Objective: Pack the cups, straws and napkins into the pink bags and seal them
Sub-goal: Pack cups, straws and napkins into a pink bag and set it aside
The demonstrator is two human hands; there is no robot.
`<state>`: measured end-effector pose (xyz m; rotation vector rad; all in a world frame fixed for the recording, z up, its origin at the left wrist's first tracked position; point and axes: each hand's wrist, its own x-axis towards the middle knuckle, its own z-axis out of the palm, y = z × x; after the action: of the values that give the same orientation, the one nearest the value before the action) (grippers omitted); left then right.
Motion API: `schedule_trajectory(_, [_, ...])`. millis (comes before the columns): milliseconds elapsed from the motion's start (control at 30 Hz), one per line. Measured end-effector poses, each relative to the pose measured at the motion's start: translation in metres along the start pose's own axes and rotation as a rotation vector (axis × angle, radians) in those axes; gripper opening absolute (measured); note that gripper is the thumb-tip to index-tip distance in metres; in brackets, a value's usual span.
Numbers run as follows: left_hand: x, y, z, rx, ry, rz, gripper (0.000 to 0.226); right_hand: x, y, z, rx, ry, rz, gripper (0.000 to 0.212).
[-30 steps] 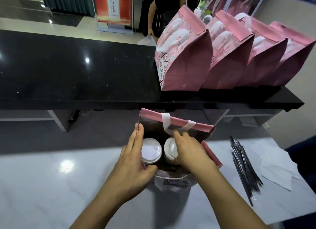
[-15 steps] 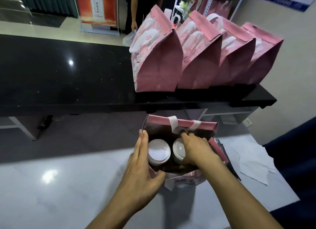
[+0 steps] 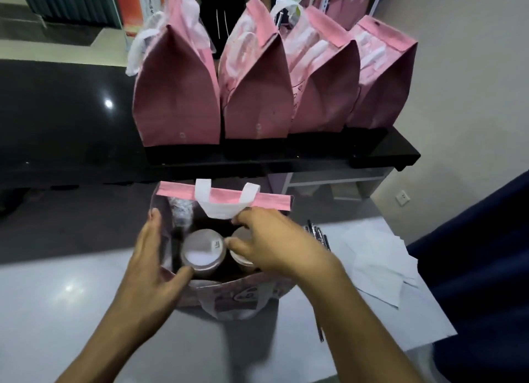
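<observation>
An open pink bag [image 3: 272, 201] with white handles stands on the white counter in front of me. Two lidded cups are inside it: the left cup [image 3: 200, 252] shows its white lid, the right cup [image 3: 242, 261] is mostly under my right hand. My left hand [image 3: 156, 264] grips the bag's left wall, thumb over the near rim. My right hand [image 3: 274, 242] reaches into the bag with its fingers on the right cup's lid. Dark wrapped straws [image 3: 317, 235] lie just right of the bag, and white napkins [image 3: 378, 256] lie beyond them.
Several sealed pink bags [image 3: 177, 93] stand in a row on the black raised counter [image 3: 71, 119] behind. A person in black stands beyond them. A dark blue surface [image 3: 472, 253] borders the right edge of the white counter [image 3: 57, 311].
The view has shifted closer and to the right. My right hand has slid over the right cup's lid, and my left hand keeps its hold on the bag's left side.
</observation>
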<state>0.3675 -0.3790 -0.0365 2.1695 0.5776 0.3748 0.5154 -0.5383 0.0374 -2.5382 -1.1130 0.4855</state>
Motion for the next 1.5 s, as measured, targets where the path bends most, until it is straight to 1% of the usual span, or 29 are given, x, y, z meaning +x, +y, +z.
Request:
schedule_trajectory(67, [-0.003,0.007,0.004,0.016,0.010,-0.003,0.099,-0.023,0.010,-0.027,0.168,0.116,-0.063,0.023])
schedule_trajectory(133, [-0.007,0.014,0.008,0.008,0.003,-0.012,0.097,-0.039,0.034,-0.042,0.394,0.285,-0.036,0.024])
schedule_trajectory(167, [-0.009,0.016,0.008,0.012,-0.005,-0.014,0.096,-0.042,0.052,-0.042,0.470,0.377,0.017,0.028])
schedule_trajectory(200, [-0.011,0.017,0.008,0.024,-0.017,-0.017,0.097,-0.042,0.075,-0.034,0.483,0.455,0.104,0.030])
schedule_trajectory(233, [-0.013,0.019,0.008,0.036,-0.026,-0.021,0.099,-0.037,0.100,-0.019,0.435,0.497,0.218,0.030])
schedule_trajectory(267, [-0.015,0.020,0.008,0.045,-0.027,-0.030,0.100,-0.031,0.125,0.001,0.349,0.482,0.343,0.027])
schedule_trajectory(333, [-0.019,0.021,0.008,0.050,-0.019,-0.049,0.100,-0.021,0.164,0.049,0.167,0.320,0.563,0.022])
schedule_trajectory(367, [-0.020,0.022,0.009,0.049,-0.014,-0.054,0.100,-0.019,0.176,0.072,0.085,0.233,0.630,0.025])
schedule_trajectory(433, [-0.023,0.022,0.008,0.049,-0.010,-0.057,0.100,-0.020,0.185,0.104,-0.054,0.122,0.684,0.035])
schedule_trajectory(500, [-0.027,0.021,0.007,0.055,-0.015,-0.063,0.100,-0.024,0.185,0.120,-0.094,0.084,0.703,0.034])
schedule_trajectory(567, [-0.029,0.020,0.007,0.050,-0.014,-0.069,0.100,-0.024,0.186,0.126,-0.103,0.075,0.696,0.024])
schedule_trajectory(633, [-0.030,0.019,0.006,0.053,-0.018,-0.066,0.099,-0.021,0.187,0.128,-0.098,0.080,0.689,0.019])
schedule_trajectory(767, [-0.028,0.015,0.006,0.044,-0.029,-0.052,0.098,-0.019,0.184,0.130,-0.049,0.073,0.712,0.022])
schedule_trajectory(833, [-0.028,0.014,0.004,0.051,-0.038,-0.043,0.100,-0.019,0.185,0.130,0.012,0.096,0.735,0.022])
schedule_trajectory(967, [-0.026,0.010,-0.002,0.050,-0.061,-0.032,0.101,-0.025,0.190,0.123,0.269,0.235,0.702,0.017])
schedule_trajectory(1033, [-0.025,0.009,-0.004,0.035,-0.074,-0.032,0.101,-0.030,0.189,0.113,0.370,0.316,0.654,0.019])
schedule_trajectory(1133, [-0.024,0.008,-0.007,0.023,-0.088,-0.029,0.099,-0.035,0.185,0.091,0.448,0.429,0.602,0.022])
schedule_trajectory(1233, [-0.024,0.008,-0.009,0.015,-0.092,-0.015,0.097,-0.040,0.175,0.058,0.523,0.591,0.537,0.008])
schedule_trajectory(1300, [-0.025,0.007,-0.011,0.026,-0.109,-0.005,0.098,-0.040,0.165,0.035,0.564,0.671,0.484,0.012])
schedule_trajectory(1367, [-0.026,0.006,-0.012,0.026,-0.121,-0.009,0.098,-0.035,0.159,0.024,0.527,0.645,0.493,0.016])
schedule_trajectory(1500, [-0.026,0.003,-0.014,0.021,-0.125,0.003,0.097,-0.018,0.166,0.057,0.271,0.430,0.646,0.005])
